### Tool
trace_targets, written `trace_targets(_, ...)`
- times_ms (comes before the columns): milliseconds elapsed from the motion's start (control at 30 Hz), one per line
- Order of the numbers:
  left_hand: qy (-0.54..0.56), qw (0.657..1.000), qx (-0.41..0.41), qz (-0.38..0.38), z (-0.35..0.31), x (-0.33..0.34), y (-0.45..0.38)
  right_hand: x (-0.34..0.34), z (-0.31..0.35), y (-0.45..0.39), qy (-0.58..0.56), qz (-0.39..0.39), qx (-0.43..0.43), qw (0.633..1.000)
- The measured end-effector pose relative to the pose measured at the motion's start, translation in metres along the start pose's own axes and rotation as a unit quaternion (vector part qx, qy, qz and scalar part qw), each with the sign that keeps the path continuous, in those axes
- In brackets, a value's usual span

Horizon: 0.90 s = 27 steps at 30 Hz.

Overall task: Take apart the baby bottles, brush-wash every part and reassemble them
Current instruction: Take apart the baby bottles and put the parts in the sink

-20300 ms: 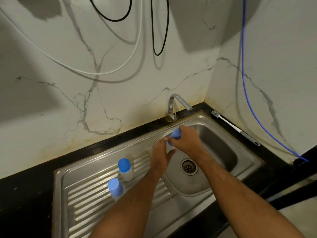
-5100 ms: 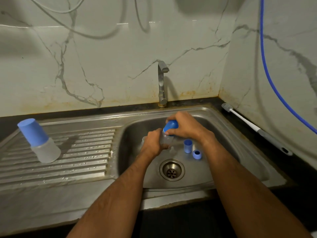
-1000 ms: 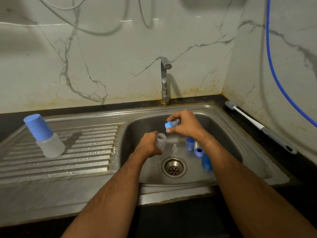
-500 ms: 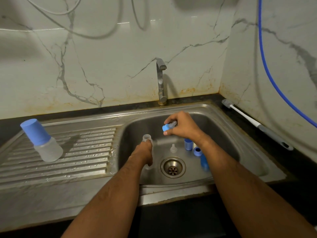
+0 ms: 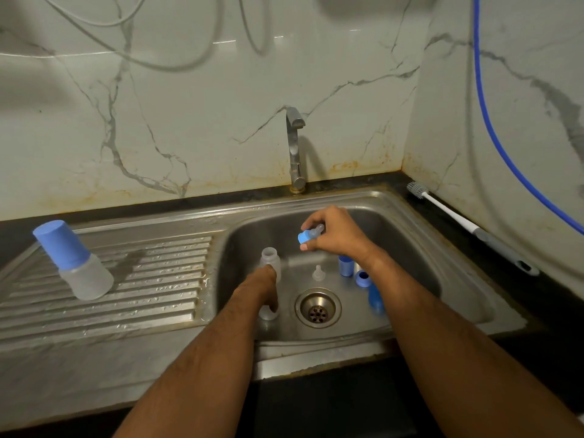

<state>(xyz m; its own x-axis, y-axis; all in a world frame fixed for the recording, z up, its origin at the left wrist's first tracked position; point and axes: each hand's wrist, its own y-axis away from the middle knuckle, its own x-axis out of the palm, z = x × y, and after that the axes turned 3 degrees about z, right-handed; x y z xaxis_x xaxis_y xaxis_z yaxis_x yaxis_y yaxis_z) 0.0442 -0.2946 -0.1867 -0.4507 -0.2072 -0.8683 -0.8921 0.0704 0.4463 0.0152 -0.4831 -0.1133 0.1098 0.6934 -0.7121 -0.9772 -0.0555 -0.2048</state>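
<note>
Head camera is looking down into a steel sink (image 5: 410,235), where the left hand (image 5: 264,287) is wrapping its fingers round a clear bottle body (image 5: 271,259) standing upright on the basin floor, left of the drain (image 5: 318,307). The right hand (image 5: 335,235) is hovering farther back, pinching a blue collar with its teat (image 5: 309,234) between fingertips and thumb. Doing this step well probably means steadying the bottle until it is sitting flat, then pushing the teat out of the collar over the basin so neither piece is slipping toward the drain. A loose teat (image 5: 318,273), a blue cap (image 5: 345,266), a blue ring (image 5: 362,278) and another blue piece (image 5: 375,299) are lying just under the right wrist. One assembled bottle (image 5: 76,260) is waiting, tilted in the wide-angle view, on the drainboard (image 5: 151,279) at far left, well apart from both hands. The brush (image 5: 467,227) is lying on the tabletop at the right wall.
</note>
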Motion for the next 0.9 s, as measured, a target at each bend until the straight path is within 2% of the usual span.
trace_targets(100,-0.007,1.0,0.022,-0.015,0.0,-0.003,0.004,0.0,0.0,0.001,0.001,-0.001,-0.001,1.0)
trace_targets(200,-0.006,0.996,0.07,-0.062,-0.001,-0.013,0.008,0.0,0.001,0.0,0.0,-0.003,-0.005,1.0)
trace_targets(433,0.076,0.969,0.138,-0.192,-0.012,-0.034,0.009,-0.001,0.003,0.0,-0.008,-0.018,0.002,1.0)
trace_targets(500,0.124,0.958,0.158,-0.202,-0.017,-0.034,0.008,0.0,0.0,0.001,-0.006,-0.022,0.006,1.0)
trace_targets(567,0.201,0.946,0.172,-0.186,-0.02,-0.034,0.008,0.001,-0.002,0.002,-0.007,-0.024,0.01,1.0)
trace_targets(633,0.323,0.92,0.176,-0.135,-0.024,-0.035,0.012,0.003,-0.003,0.002,-0.008,-0.027,0.012,1.0)
trace_targets(700,0.475,0.862,0.173,-0.044,-0.029,-0.037,0.025,0.007,-0.004,0.002,-0.004,-0.028,0.011,1.0)
trace_targets(767,0.58,0.794,0.176,0.041,-0.033,-0.041,0.037,0.009,-0.007,0.002,-0.002,-0.027,0.007,1.0)
trace_targets(833,0.62,0.76,0.181,0.075,-0.035,-0.042,0.04,0.01,-0.008,0.001,-0.004,-0.028,0.002,1.0)
trace_targets(900,0.639,0.745,0.175,0.077,-0.036,-0.042,0.039,0.008,-0.009,0.0,-0.013,-0.021,-0.006,1.0)
